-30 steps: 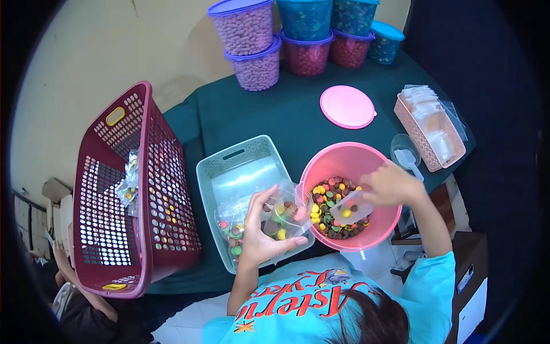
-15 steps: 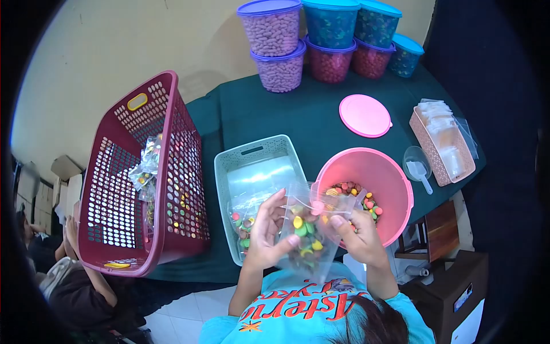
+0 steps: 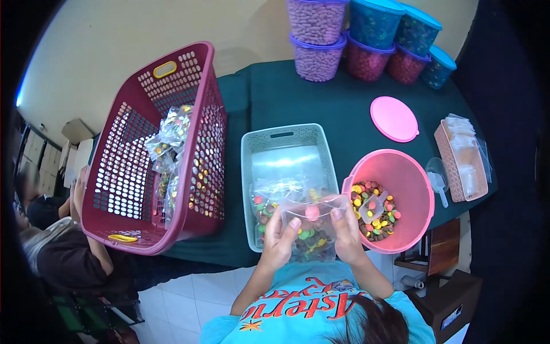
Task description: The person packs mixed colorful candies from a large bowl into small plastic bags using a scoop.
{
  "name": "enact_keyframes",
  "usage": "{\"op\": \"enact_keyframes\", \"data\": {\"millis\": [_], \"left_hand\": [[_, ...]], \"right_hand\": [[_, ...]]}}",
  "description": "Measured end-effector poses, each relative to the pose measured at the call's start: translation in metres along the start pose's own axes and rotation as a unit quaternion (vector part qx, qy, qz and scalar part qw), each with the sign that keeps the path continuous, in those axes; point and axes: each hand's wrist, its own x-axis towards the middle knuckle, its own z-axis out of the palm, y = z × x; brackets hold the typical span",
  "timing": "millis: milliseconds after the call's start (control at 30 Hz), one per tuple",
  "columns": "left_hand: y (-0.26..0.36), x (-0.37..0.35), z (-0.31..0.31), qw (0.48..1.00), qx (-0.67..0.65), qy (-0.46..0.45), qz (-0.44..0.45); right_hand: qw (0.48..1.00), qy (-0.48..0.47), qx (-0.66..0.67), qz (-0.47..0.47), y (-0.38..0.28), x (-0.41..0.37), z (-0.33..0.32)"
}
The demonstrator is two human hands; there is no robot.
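Observation:
A clear plastic bag [image 3: 314, 239] holding colourful round candies hangs between my hands, its top edge roughly level. My left hand [image 3: 279, 241] pinches its upper left side with thumb and fingers. The upper right side is gripped by my right hand [image 3: 347, 234]. Behind the bag stands a pale green basket [image 3: 247, 172] with more filled clear bags [image 3: 262, 206] in its near part. Right of my hands, a pink bucket [image 3: 421, 215] contains loose brown, yellow, green and pink candies [image 3: 375, 229], with a clear scoop [image 3: 372, 209] lying on them.
A tall maroon basket [image 3: 200, 114] with filled bags [image 3: 172, 137] stands left. Lidded tubs [image 3: 318, 57] are stacked at the back. A pink lid [image 3: 394, 118], another scoop [image 3: 438, 180] and a small basket [image 3: 475, 191] of empty bags lie right. Another person [image 3: 71, 249] sits far left.
The bag has gone from tilted to level, and my right hand has moved to its upper right side, away from the bucket. My view has shifted, so the table's things appear farther right.

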Motion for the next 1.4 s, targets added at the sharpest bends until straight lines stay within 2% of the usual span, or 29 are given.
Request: {"op": "enact_keyframes", "data": {"millis": [67, 133, 233, 300, 367, 433, 500, 700, 800, 933, 1033, 1100, 1233, 1300, 1400], "left_hand": [[0.0, -0.004, -0.01, 0.999, -0.016, 0.034, -0.038], [0.009, -0.005, -0.013, 0.998, -0.011, 0.052, -0.024], [0.008, -0.007, -0.023, 0.998, 0.012, 0.057, -0.007], [0.008, -0.01, -0.025, 0.997, 0.033, 0.059, -0.025], [0.005, -0.013, -0.024, 0.996, 0.055, 0.056, -0.042], [-0.001, -0.017, -0.018, 0.992, 0.094, 0.079, 0.018], [-0.009, -0.02, -0.015, 0.994, 0.078, 0.08, 0.008], [-0.014, -0.026, -0.004, 0.996, 0.043, 0.073, -0.02], [-0.011, -0.03, 0.002, 0.997, 0.029, 0.066, -0.012], [-0.016, -0.035, -0.006, 0.997, 0.057, 0.051, 0.007], [-0.009, -0.036, -0.006, 0.997, 0.062, 0.039, 0.013], [-0.011, -0.036, -0.005, 0.996, 0.069, 0.048, 0.011], [-0.016, -0.038, -0.004, 0.995, 0.08, 0.057, 0.016], [-0.015, -0.038, -0.006, 0.995, 0.076, 0.06, 0.007], [-0.008, -0.037, -0.006, 0.997, 0.053, 0.061, -0.019]], "right_hand": [[0.998, -0.001, 0.056, 0.02, 0.008, 0.002, 0.01], [0.993, 0.0, 0.11, 0.038, 0.014, 0.003, 0.018], [0.994, 0.02, 0.098, 0.037, 0.02, 0.003, 0.021], [1.0, 0.012, -0.009, 0.026, 0.023, -0.001, 0.016], [0.999, 0.016, 0.017, 0.03, 0.021, -0.004, 0.016], [0.998, 0.022, 0.039, 0.032, 0.021, -0.007, 0.014], [0.999, 0.051, 0.015, 0.011, 0.025, -0.009, 0.01], [0.988, -0.038, 0.13, 0.069, 0.021, -0.014, 0.001], [0.989, -0.035, 0.139, 0.038, 0.03, -0.017, 0.003], [0.993, -0.058, 0.084, 0.062, 0.017, -0.019, 0.011], [0.993, -0.056, 0.103, 0.025, 0.023, -0.02, 0.016], [0.997, -0.027, 0.066, -0.008, 0.023, -0.021, 0.021], [0.998, -0.025, 0.061, -0.005, 0.023, -0.026, 0.017], [0.995, -0.024, 0.091, 0.04, 0.021, -0.028, 0.013], [0.998, -0.05, 0.046, 0.007, 0.02, -0.026, 0.007]]}}
